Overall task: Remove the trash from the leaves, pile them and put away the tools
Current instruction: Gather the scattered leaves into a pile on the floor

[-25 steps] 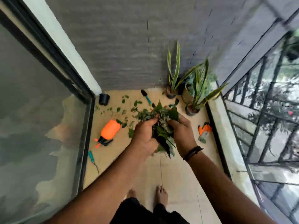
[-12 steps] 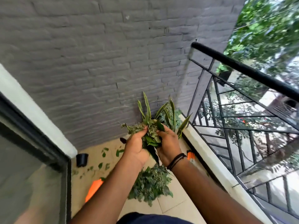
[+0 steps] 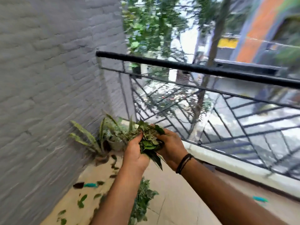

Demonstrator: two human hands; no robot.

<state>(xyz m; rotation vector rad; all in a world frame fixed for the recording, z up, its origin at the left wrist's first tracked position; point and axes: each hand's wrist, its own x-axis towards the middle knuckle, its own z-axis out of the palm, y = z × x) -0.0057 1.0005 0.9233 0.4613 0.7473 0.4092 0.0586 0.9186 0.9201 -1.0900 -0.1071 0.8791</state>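
Observation:
A bunch of green leaves [image 3: 150, 140] is held up at chest height between both hands. My left hand [image 3: 135, 153] grips it from the left and my right hand [image 3: 172, 146] from the right, fingers curled round the bundle. Below my forearms a pile of leaves [image 3: 142, 200] lies on the beige tiled floor. Loose leaves [image 3: 82, 200] are scattered near the wall. A small trowel with a teal handle [image 3: 86, 185] lies by the wall. The picture is blurred by motion.
Potted snake plants [image 3: 97, 140] stand in the corner against the grey brick wall [image 3: 48, 95]. A black metal railing [image 3: 211, 70] with glass panels runs along the right side above a low white ledge [image 3: 235, 166]. A teal item [image 3: 259, 199] shows at the lower right.
The view has swung up and to the right, towards the railing and street. Both hands kept hold of the leaf bunch and carried it upward; the orange sprayer and black pot have left the view.

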